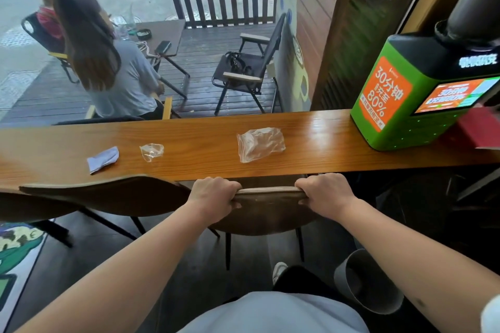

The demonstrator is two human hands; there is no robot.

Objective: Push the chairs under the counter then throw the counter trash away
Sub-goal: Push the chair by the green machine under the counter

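Head view. Both hands grip the top edge of a brown chair backrest (266, 204) directly below the near edge of the wooden counter (311, 143). Left hand (213, 193) is curled tight over the rim, fingers over the far side, thumb on the near face; right hand (323, 192) is closed the same way on the right part of the rim. The backrest top sits just beside the counter edge, so this chair looks nearly or fully tucked; the seat is hidden under the counter, cannot confirm. A second chair (108, 194) to the left has its back at the counter edge too.

Step in hand: the chair-pushing step, probably at its end.

Trash not yet touched, all on the counter top: crumpled clear plastic bag (261, 143) at centre, small clear wrapper (151, 151) to its left, torn paper scrap (103, 159) further left. Grey waste bin (370, 280) stands on the floor at lower right.

Next move calls for letting go of the backrest, gathering the three pieces, carrying them down to the bin.
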